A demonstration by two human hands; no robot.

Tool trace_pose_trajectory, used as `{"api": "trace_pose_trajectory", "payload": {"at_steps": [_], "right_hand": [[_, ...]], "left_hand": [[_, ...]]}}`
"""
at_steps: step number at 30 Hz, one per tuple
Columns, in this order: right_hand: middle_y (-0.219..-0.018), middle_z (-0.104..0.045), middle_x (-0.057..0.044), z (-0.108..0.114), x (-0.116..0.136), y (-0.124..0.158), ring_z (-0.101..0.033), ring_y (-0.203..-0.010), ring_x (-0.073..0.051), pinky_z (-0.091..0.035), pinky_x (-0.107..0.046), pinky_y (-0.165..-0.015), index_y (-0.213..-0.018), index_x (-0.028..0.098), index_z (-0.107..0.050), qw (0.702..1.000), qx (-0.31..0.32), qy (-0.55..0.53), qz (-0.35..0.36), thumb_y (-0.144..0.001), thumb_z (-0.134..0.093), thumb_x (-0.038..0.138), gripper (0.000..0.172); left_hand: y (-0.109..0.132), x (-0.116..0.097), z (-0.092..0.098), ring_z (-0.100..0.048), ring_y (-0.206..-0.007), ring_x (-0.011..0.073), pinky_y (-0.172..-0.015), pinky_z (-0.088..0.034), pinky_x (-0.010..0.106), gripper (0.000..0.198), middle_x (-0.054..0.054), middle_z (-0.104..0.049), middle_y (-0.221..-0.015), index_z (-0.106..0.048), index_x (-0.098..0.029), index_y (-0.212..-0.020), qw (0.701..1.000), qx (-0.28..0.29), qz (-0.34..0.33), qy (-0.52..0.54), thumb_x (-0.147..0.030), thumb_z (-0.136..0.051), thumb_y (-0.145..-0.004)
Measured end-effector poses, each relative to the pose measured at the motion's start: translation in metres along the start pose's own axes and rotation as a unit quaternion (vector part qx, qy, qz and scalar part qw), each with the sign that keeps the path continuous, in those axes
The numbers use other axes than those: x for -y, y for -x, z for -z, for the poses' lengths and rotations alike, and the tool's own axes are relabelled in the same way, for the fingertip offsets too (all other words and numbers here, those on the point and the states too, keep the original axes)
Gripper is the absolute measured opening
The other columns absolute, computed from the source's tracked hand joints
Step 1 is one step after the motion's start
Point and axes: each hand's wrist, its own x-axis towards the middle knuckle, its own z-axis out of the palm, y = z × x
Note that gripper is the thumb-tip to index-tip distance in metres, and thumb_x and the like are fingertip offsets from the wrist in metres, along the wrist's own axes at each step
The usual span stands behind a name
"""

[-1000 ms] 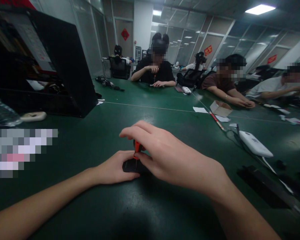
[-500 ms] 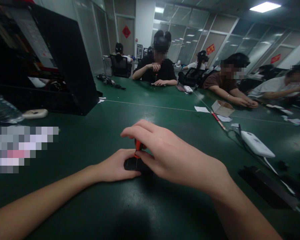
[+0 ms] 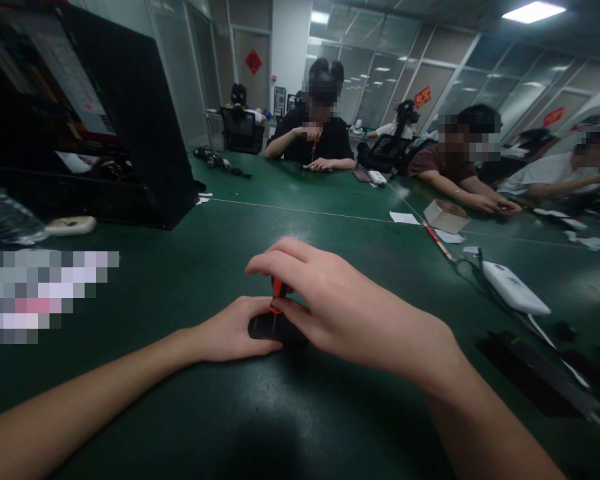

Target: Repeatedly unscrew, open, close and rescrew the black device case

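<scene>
My right hand [image 3: 345, 313] is closed in a pinch round a small orange-handled screwdriver [image 3: 277, 291], held upright with its thin shaft pointing down onto a flat black object [image 3: 266, 327] on the green table [image 3: 290, 227]. My left hand [image 3: 230, 330] lies beside that black object, its fingers curled against the left edge and holding it down. Most of the black object is hidden under my two hands.
A large black open case [image 3: 105, 127] stands at the left, a beige object [image 3: 70, 225] at its foot. A white device [image 3: 515, 288] with a cable, a small cardboard box [image 3: 445, 215], paper scraps and black strips [image 3: 535, 373] lie at the right. Several people sit working opposite.
The hands and screwdriver have stayed in the same grip; the view has shifted very slightly, and nothing else has visibly moved.
</scene>
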Motion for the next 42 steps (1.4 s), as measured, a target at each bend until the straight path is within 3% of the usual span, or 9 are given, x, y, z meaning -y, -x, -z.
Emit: {"api": "trace_pose_trajectory", "payload": {"at_steps": [18,22,27,30,34,39,42], "right_hand": [[-0.125,-0.058,-0.011,-0.001,-0.001,0.001,-0.059,-0.105,-0.019,-0.048,-0.034,-0.088,-0.128,0.017,-0.054,1.000,-0.006,-0.007,0.003,-0.092,-0.053,0.001,0.039],[-0.123,-0.059,-0.010,-0.002,-0.001,-0.001,-0.060,-0.102,-0.019,-0.048,-0.032,-0.085,-0.126,0.018,-0.055,1.000,-0.004,0.002,0.005,-0.095,-0.054,0.007,0.033],[-0.110,-0.063,-0.008,0.001,0.001,-0.002,-0.059,-0.088,-0.017,-0.044,-0.031,-0.074,-0.114,0.017,-0.061,0.999,0.010,0.045,0.004,-0.102,-0.052,0.026,0.017],[-0.111,-0.063,-0.008,0.005,0.005,-0.001,-0.059,-0.092,-0.017,-0.045,-0.030,-0.077,-0.118,0.016,-0.060,0.999,0.011,0.044,0.003,-0.100,-0.051,0.015,0.020],[-0.128,-0.058,-0.011,0.007,0.010,0.001,-0.058,-0.108,-0.019,-0.047,-0.031,-0.090,-0.127,0.015,-0.055,1.000,0.004,0.010,0.016,-0.090,-0.053,0.002,0.040],[-0.121,-0.060,-0.011,0.007,0.008,0.000,-0.061,-0.101,-0.020,-0.049,-0.033,-0.084,-0.117,0.014,-0.060,0.999,0.006,0.037,0.006,-0.099,-0.052,0.019,0.020],[-0.118,-0.062,-0.010,0.007,0.006,0.000,-0.061,-0.101,-0.020,-0.049,-0.032,-0.084,-0.114,0.015,-0.061,0.999,0.009,0.039,0.007,-0.099,-0.049,0.014,0.019]], "left_hand": [[0.001,0.002,0.000,-0.071,-0.098,0.0276,-0.086,-0.055,0.035,0.031,0.005,-0.076,-0.107,-0.071,-0.018,-0.109,1.000,0.003,0.008,-0.005,-0.025,-0.078,-0.080],[0.001,0.002,-0.001,-0.071,-0.101,0.0291,-0.090,-0.056,0.038,0.031,0.007,-0.076,-0.110,-0.071,-0.018,-0.108,1.000,-0.003,0.014,-0.007,-0.025,-0.079,-0.079],[0.000,0.000,0.000,-0.070,-0.105,0.0297,-0.092,-0.057,0.039,0.029,0.006,-0.075,-0.114,-0.072,-0.020,-0.109,1.000,0.006,0.016,-0.007,-0.026,-0.077,-0.081],[0.000,-0.001,-0.001,-0.070,-0.106,0.0307,-0.091,-0.057,0.038,0.029,0.007,-0.075,-0.113,-0.070,-0.018,-0.107,1.000,-0.001,0.019,-0.004,-0.026,-0.077,-0.080],[0.000,-0.002,-0.001,-0.067,-0.111,0.0328,-0.095,-0.055,0.040,0.025,0.007,-0.074,-0.112,-0.070,-0.017,-0.102,1.000,-0.003,0.013,0.000,-0.027,-0.076,-0.080],[0.000,-0.003,0.001,-0.068,-0.109,0.0316,-0.094,-0.055,0.039,0.028,0.007,-0.074,-0.114,-0.071,-0.019,-0.108,1.000,0.006,0.013,-0.013,-0.029,-0.076,-0.082],[0.000,-0.003,0.001,-0.070,-0.103,0.0305,-0.090,-0.057,0.038,0.028,0.007,-0.075,-0.111,-0.071,-0.018,-0.106,1.000,0.003,0.022,-0.022,-0.029,-0.077,-0.081]]}}
